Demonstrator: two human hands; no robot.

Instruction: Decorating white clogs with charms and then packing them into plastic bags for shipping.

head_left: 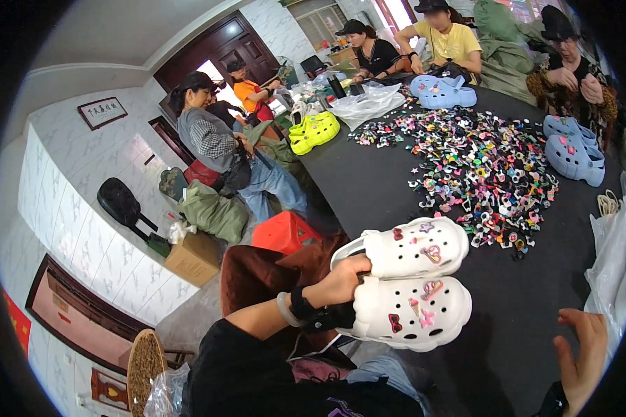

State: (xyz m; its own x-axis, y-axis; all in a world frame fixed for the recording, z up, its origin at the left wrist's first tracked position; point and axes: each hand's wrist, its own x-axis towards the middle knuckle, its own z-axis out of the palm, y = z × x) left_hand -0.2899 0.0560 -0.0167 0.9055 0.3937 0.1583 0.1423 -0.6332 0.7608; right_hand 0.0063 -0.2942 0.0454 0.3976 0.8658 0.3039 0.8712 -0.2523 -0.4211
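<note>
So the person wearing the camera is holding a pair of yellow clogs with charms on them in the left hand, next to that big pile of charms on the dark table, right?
Not quite: the clogs in the left hand are white, not yellow, as the head view shows. They do carry charms and sit beside the charm pile on the dark table.

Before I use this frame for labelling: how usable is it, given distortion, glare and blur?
Head view: fisheye bends the black table edges and leaves dark corners; windows at the top are blown out; the white clogs in the left hand are sharp; the right hand near the rim looks stretched.
</note>
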